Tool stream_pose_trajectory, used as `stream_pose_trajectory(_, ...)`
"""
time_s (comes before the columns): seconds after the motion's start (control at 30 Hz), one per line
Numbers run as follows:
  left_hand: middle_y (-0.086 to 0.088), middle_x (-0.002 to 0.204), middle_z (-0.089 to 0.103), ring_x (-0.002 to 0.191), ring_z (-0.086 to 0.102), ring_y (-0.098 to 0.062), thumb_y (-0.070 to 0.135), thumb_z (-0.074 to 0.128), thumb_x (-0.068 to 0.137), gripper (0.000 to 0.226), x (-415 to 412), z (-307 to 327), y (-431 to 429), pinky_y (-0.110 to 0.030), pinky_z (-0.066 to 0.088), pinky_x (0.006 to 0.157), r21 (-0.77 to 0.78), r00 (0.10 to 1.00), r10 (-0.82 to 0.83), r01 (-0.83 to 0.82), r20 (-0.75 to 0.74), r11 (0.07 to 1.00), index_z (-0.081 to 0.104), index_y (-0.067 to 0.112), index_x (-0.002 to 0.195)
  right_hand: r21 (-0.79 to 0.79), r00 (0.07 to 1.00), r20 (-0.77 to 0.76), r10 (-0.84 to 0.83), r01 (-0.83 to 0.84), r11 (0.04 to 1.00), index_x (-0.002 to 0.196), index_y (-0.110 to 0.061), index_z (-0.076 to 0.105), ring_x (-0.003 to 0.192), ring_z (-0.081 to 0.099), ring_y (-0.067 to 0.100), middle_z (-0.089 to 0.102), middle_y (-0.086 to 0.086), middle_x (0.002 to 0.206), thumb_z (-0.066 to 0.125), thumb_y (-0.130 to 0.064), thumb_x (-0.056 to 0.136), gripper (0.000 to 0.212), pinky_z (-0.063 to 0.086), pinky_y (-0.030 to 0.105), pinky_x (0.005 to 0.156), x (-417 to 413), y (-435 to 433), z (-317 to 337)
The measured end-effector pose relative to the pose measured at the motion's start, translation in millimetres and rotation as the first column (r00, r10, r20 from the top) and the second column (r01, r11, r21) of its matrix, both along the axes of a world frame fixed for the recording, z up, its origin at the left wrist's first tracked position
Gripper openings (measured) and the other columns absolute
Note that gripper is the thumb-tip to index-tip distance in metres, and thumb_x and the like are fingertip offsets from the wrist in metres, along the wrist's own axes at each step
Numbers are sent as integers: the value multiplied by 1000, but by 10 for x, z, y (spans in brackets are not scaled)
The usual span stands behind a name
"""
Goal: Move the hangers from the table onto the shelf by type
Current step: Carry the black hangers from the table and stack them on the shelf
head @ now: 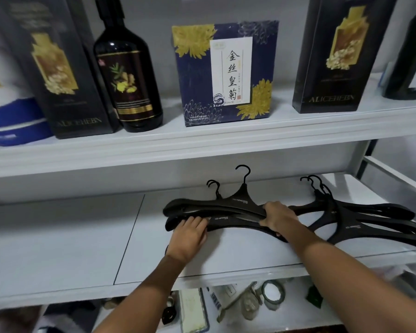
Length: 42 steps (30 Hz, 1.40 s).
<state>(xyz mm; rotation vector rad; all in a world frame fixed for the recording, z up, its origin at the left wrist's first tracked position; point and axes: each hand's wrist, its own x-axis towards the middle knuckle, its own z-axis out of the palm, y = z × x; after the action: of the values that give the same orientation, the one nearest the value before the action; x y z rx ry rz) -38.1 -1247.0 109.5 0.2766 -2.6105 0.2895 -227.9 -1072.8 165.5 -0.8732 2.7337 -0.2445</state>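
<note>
Several black plastic hangers lie on the white middle shelf. One stack of black hangers sits in the middle with its hooks pointing to the back wall. My right hand grips the right end of this stack, fingers curled over the top arm. My left hand rests with straight fingers on the left end of the lowest hanger. A second pile of black hangers lies further right, overlapping the first pile's end.
The upper shelf carries a dark pump bottle, a blue and gold box, two black boxes and a blue and white object. Small clutter lies on the lower shelf. The shelf's left half is bare.
</note>
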Motion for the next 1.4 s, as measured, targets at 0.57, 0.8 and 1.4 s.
stream_pose_trajectory(0.57,0,161,5,148,2,-18,54,31,97,66,-39,-261,-122,-32,5,120,265,836,145,-325,529,908,13,20,151,187,965,-5,260,-255,949,115,-14,60,108,61,28,63,8,116,61,-32,90,30,48,34,85,132,-169,-749)
stream_pose_trajectory(0.8,-11,158,-19,146,-19,-31,63,26,93,82,-290,-419,-177,-42,-6,120,202,700,171,-416,693,887,-12,20,151,210,926,-164,339,-303,930,134,-15,43,128,40,28,42,9,137,64,-50,84,64,39,40,100,68,-174,-973)
stream_pose_trajectory(1.4,-16,159,-12,145,-16,-38,76,24,85,92,-474,-588,-552,-50,-7,118,245,662,225,-539,715,806,-10,22,151,230,937,-231,261,-208,951,155,-21,-1,147,-7,39,-11,28,157,27,-80,82,97,-3,50,118,-149,-296,-1234)
